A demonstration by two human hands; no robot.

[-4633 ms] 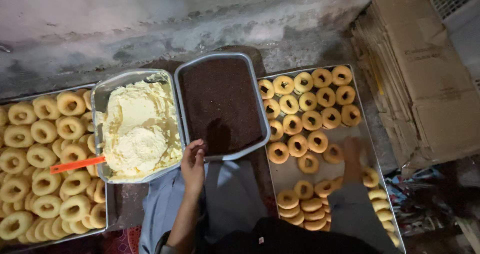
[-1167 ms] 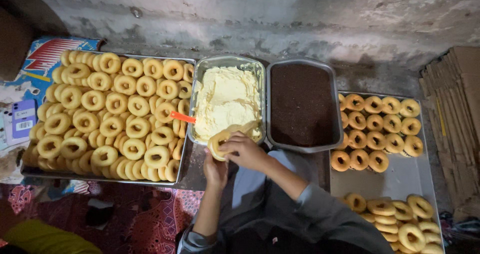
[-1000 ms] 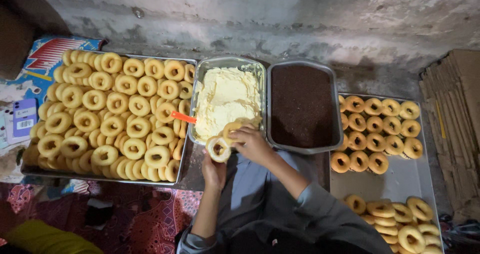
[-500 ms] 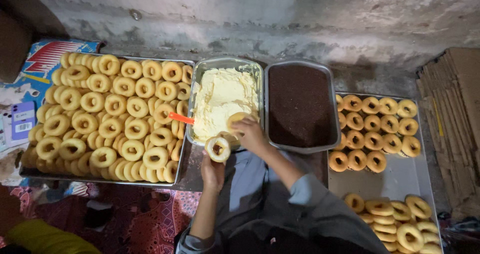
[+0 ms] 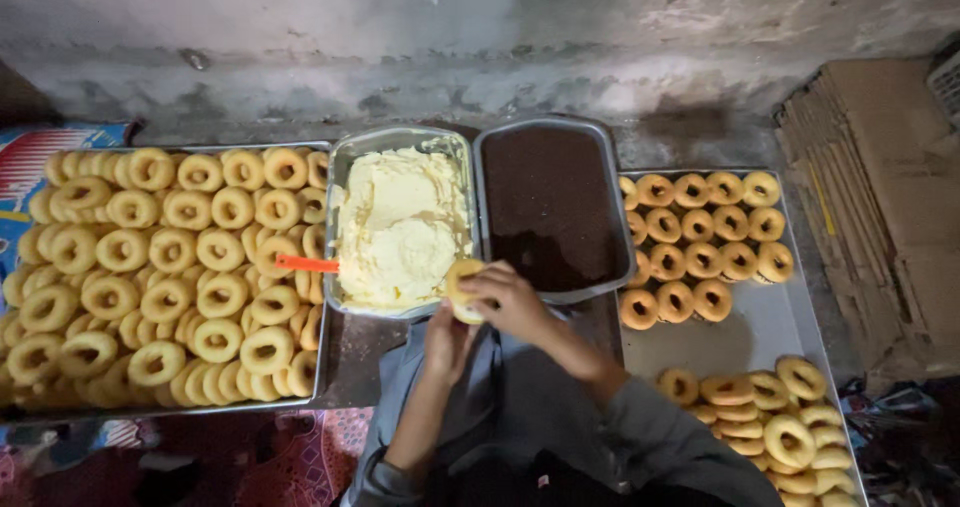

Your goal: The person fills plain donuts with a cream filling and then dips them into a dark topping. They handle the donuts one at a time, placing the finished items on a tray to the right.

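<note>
Both hands met right at the near edge of the cream pan, and between them was one ring-shaped pastry (image 5: 462,289), pale golden with a matte baked crust. The right hand (image 5: 512,302) lay over the top of it with its fingers (image 5: 487,285) curled and pinching the rim, while the left hand (image 5: 445,339) cupped it from below; couldn't really tell how the left fingers sat since the ring and the other hand hid them. The ring was tipped up on edge more than lying flat, its broad face turned roughly toward the cream, and being round it had no real long axis to speak of. The cream pan (image 5: 345,162) was a dented metal rectangle, long side running away from the person, filled with a thick, lumpy, pale yellow cream (image 5: 395,232) that looked whipped and sticky. An orange-handled tool (image 5: 306,263) stuck out of it sideways to the left, handle lying across the pan rim. Touching it on the right sat a second metal pan (image 5: 608,217), same way round, packed with a fine, dark brown crumbly topping (image 5: 545,202) with a flat, grainy top. On the left was a big tray (image 5: 322,367) piled with plain rings (image 5: 165,267), overlapping in rough rows. On the right, a flat steel tray (image 5: 760,327) held neater rows of darker, browner rings (image 5: 700,232) at the far end and a loose heap of rings (image 5: 770,427) at the near end. Flattened cardboard (image 5: 880,197) leaned at the far right, and the rough grey wall (image 5: 450,37) ran behind everything.
</note>
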